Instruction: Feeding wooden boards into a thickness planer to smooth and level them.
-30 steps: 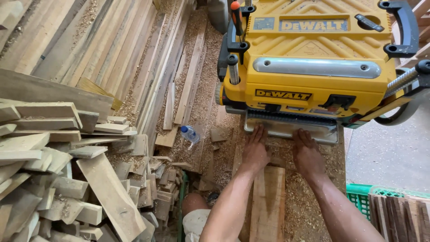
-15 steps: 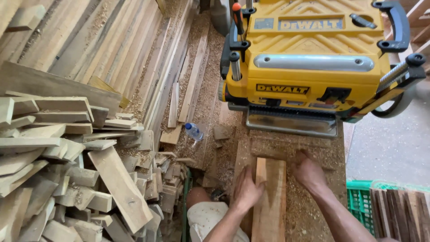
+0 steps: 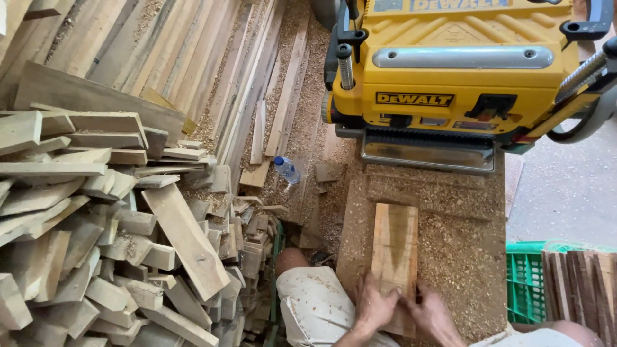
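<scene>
Board's (image 3: pixel 393 247) near end (hand-covered) (image 3: pixel 376 305)

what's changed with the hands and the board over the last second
Both hands drew back from the planer toward the body, pulling the board away from its mouth. The left hand and right hand now grip the board's near end. Planer, bottle and wood pile stayed put.
</scene>
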